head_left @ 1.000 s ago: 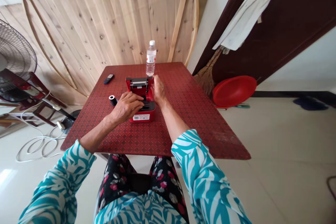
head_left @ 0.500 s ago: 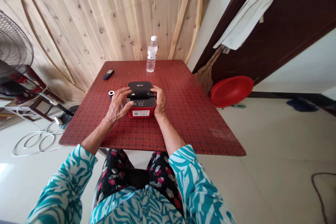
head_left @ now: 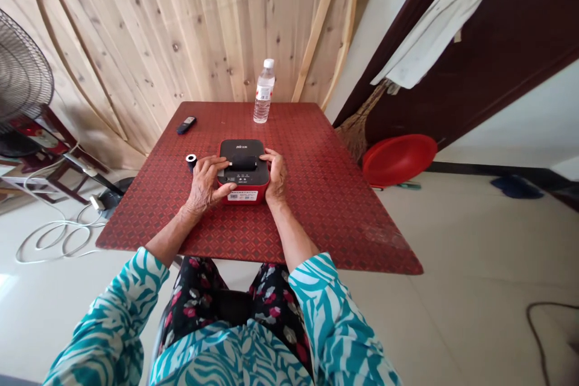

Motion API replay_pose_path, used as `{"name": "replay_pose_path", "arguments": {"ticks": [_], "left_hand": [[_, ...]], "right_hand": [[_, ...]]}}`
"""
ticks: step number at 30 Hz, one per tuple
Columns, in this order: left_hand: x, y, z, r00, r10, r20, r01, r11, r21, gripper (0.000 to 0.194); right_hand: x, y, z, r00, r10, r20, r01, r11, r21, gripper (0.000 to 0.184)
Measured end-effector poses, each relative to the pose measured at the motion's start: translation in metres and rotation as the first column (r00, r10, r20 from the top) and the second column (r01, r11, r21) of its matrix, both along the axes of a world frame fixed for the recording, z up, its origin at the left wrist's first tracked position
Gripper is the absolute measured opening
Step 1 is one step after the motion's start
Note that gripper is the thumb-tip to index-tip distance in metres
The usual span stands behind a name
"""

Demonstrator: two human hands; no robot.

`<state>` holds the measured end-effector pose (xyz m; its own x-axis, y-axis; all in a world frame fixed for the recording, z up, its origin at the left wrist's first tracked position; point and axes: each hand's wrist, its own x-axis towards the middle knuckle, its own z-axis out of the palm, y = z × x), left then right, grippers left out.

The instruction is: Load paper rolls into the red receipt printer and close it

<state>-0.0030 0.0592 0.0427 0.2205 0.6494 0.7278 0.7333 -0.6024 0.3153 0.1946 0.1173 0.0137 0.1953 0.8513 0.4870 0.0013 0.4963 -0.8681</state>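
A small red printer with a black lid [head_left: 243,170] sits closed on the red patterned table [head_left: 316,193]. My left hand [head_left: 204,182] grips its left side, fingers bent onto the lid and thumb at the front edge. My right hand [head_left: 275,176] holds the printer's right side, fingers curled onto the lid by the black bar across the top. A small black roll core with a white end [head_left: 190,160] stands just left of my left hand.
A clear water bottle [head_left: 263,91] stands at the table's far edge, a dark remote [head_left: 186,125] at the far left. Wooden panels lean behind. A fan [head_left: 20,81] and white cables are on the left, a red basin [head_left: 398,158] and broom on the right.
One second ago the printer's lid stood open with my right hand behind it. The lid is now shut flat and both hands rest on the printer's sides.
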Motion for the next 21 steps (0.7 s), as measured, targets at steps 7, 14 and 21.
{"name": "replay_pose_path", "arguments": {"ticks": [7, 14, 21], "left_hand": [[-0.006, -0.009, -0.004, 0.820, 0.076, 0.568, 0.037, 0.982, -0.185, 0.055], [0.000, -0.012, -0.001, 0.778, 0.163, 0.606, 0.048, 0.947, -0.316, 0.042], [-0.008, -0.011, 0.000, 0.791, 0.193, 0.580, -0.097, 0.976, -0.193, 0.040]], "right_hand": [[-0.009, 0.006, -0.009, 0.960, -0.061, -0.274, -0.016, 0.963, -0.269, 0.044], [-0.008, 0.012, -0.022, 0.972, -0.023, -0.234, -0.043, 0.962, -0.269, 0.044], [-0.007, 0.016, -0.028, 0.985, -0.026, -0.172, -0.020, 0.964, -0.264, 0.045]]}}
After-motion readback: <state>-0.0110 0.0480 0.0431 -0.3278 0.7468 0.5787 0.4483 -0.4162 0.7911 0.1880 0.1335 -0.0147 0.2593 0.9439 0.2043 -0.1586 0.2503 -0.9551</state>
